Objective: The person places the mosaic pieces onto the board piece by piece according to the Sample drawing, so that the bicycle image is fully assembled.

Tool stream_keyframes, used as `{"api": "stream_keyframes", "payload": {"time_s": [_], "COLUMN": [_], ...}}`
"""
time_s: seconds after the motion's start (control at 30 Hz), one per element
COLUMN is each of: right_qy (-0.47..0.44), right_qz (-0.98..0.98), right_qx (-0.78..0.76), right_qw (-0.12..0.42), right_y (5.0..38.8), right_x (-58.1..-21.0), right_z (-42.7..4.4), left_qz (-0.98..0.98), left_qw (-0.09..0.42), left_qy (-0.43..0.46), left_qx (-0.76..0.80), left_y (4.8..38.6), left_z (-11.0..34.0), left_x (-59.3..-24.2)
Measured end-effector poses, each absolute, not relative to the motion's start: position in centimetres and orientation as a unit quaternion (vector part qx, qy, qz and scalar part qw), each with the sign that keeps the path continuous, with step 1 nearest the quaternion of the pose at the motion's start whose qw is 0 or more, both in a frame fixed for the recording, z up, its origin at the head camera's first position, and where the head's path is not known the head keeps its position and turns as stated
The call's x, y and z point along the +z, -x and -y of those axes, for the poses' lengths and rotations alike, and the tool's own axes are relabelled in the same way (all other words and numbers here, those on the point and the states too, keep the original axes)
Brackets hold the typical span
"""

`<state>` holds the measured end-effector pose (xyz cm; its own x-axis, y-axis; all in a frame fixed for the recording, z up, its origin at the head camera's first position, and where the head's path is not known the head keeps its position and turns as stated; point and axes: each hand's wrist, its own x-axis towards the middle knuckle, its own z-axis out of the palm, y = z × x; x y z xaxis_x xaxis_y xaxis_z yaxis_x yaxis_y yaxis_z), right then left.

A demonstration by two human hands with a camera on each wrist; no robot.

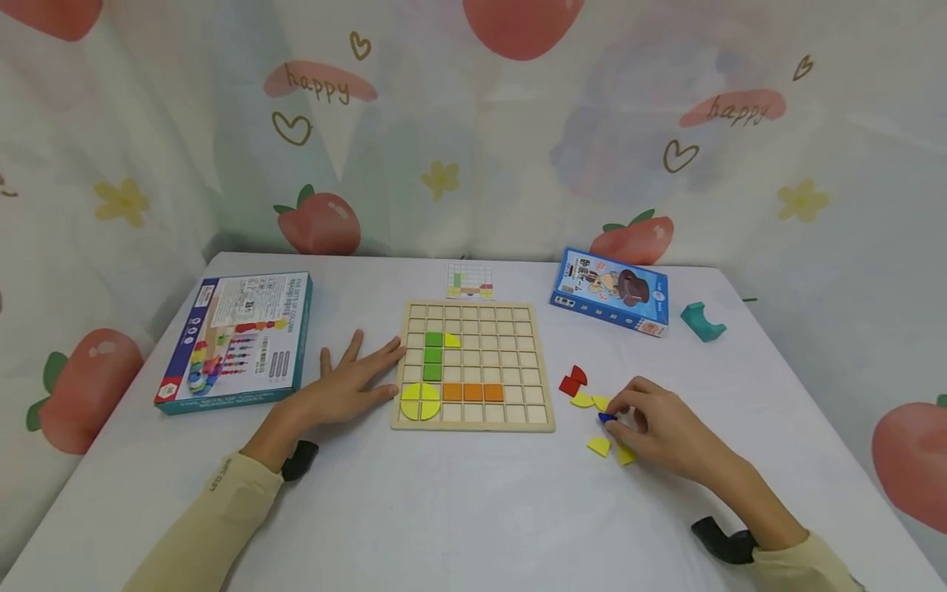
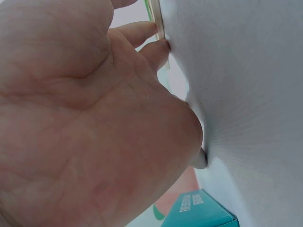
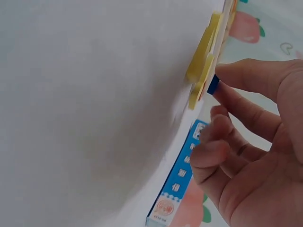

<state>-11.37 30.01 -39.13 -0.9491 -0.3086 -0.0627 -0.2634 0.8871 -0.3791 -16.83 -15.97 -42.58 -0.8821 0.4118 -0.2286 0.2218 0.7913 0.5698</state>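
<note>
My right hand (image 1: 669, 427) pinches a small blue piece (image 3: 213, 85) between thumb and forefinger, at the right of the table. Yellow quarter-round pieces (image 1: 598, 446) lie around it, with a red square (image 1: 569, 386) and a red quarter-round piece (image 1: 579, 375) just beyond. With fingers spread, my left hand (image 1: 340, 390) rests on the table, fingertips at the left edge of a wooden grid board (image 1: 518, 345). That board carries a column of green squares (image 1: 432, 356), a yellow quarter-round (image 1: 451, 340), a row of orange squares (image 1: 473, 392) and yellow quarters (image 1: 419, 401) forming a circle.
Behind the board lies a small pattern card (image 1: 469, 281). A teal-edged box (image 1: 237, 341) is at the left. At the back right are a blue box (image 1: 610, 292) and a teal curved block (image 1: 703, 321). A printed curtain (image 1: 473, 123) hangs behind the table.
</note>
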Motion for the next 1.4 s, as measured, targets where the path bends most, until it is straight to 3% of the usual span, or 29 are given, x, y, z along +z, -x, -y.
{"api": "stream_keyframes", "payload": {"time_s": [1.4], "right_qy": [0.245], "right_qz": [-0.949], "right_qx": [-0.190], "right_qw": [0.064], "right_y": [12.7], "right_x": [-39.8], "right_z": [-17.8], "left_qz": [-0.931], "left_qw": [0.169], "left_qy": [-0.169], "left_qx": [0.275], "left_y": [16.7], "left_z": [16.0], "left_x": [-42.6]}}
